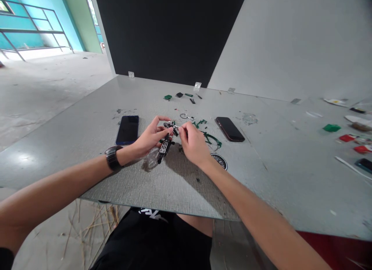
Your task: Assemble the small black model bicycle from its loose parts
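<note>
My left hand (pixel 148 139) is closed around a small black and silver model bicycle (pixel 164 147), thumb and fingers gripping it near its middle. The model is tilted, with its silver rack facing up and its lower end near the table. My right hand (pixel 193 143) is pinched at the model's right side, by a thin silver part. Its fingertips hide what lies between them. Beside my right wrist lies a loose black spoked wheel (pixel 220 161), partly covered by the forearm. A green curved plastic piece (pixel 214 139) rests just beyond that hand.
A phone (pixel 128 129) lies left of my hands, another phone (pixel 229 129) to the right. A silver part with a ring (pixel 187 116) and green scraps (pixel 167 97) lie farther back. A black panel (pixel 168 33) stands behind. Red pieces (pixel 347 138) are at far right.
</note>
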Tool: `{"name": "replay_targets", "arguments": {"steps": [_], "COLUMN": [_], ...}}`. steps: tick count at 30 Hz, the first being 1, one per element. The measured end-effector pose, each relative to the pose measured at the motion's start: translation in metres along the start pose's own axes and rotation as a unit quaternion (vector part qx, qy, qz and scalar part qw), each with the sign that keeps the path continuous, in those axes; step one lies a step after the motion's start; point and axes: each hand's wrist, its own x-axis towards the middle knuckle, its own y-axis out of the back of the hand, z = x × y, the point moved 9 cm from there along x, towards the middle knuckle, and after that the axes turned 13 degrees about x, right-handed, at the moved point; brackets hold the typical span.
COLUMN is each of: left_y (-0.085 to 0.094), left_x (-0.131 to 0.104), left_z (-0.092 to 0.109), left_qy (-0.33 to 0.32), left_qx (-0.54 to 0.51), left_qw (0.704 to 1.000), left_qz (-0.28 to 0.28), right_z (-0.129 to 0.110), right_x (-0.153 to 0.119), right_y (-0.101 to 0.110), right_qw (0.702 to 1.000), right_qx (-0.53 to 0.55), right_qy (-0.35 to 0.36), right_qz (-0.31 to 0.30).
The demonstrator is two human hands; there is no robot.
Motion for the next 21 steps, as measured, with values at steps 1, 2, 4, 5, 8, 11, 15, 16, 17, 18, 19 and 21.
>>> {"name": "replay_targets", "arguments": {"steps": [1,2,4,5,8,11,15,16,17,18,19,21], "left_y": [-0.0003,-0.0005,-0.0010,-0.0014,-0.0016,-0.0008,0.0001,0.0007,0.0013,0.0018,0.0020,0.0017], "left_x": [0.0005,0.0011,0.0024,0.0029,0.0043,0.0050,0.0055,0.0056,0.0057,0.0058,0.0059,0.0061], "left_z": [0.0004,0.0009,0.0009,0.0002,-0.0020,-0.0025,-0.0021,-0.0017,-0.0013,-0.0008,-0.0004,0.0000], "left_qy": [-0.009,-0.020,-0.040,-0.045,-0.050,-0.055,-0.064,-0.069,-0.074,-0.079,-0.083,-0.088], "left_qx": [-0.003,-0.005,-0.006,-0.005,-0.002,0.002,0.020,0.027,0.034,0.041,0.049,0.060], "left_qw": [1.000,1.000,0.999,0.999,0.998,0.998,0.998,0.997,0.997,0.996,0.995,0.994], "left_qz": [-0.004,-0.007,-0.015,-0.020,-0.025,-0.020,-0.013,-0.009,-0.005,-0.002,-0.001,-0.004], "right_z": [-0.0003,-0.0007,-0.0007,-0.0003,0.0015,0.0030,0.0066,0.0072,0.0075,0.0076,0.0074,0.0068], "right_x": [0.0007,0.0013,0.0025,0.0028,0.0033,0.0031,0.0026,0.0024,0.0022,0.0020,0.0018,0.0012], "right_y": [-0.0002,-0.0005,-0.0003,0.0002,0.0021,0.0026,0.0022,0.0017,0.0013,0.0010,0.0007,0.0005], "right_qw": [1.000,1.000,1.000,1.000,1.000,1.000,0.999,0.999,0.998,0.998,0.998,0.998], "right_qx": [0.000,-0.001,-0.004,-0.006,-0.005,0.005,0.022,0.026,0.029,0.030,0.030,0.026], "right_qy": [0.001,0.001,-0.001,-0.004,-0.014,-0.021,-0.043,-0.048,-0.052,-0.055,-0.058,-0.062], "right_qz": [-0.002,-0.005,-0.007,-0.005,0.005,0.008,0.007,0.005,0.004,0.002,-0.001,-0.004]}}
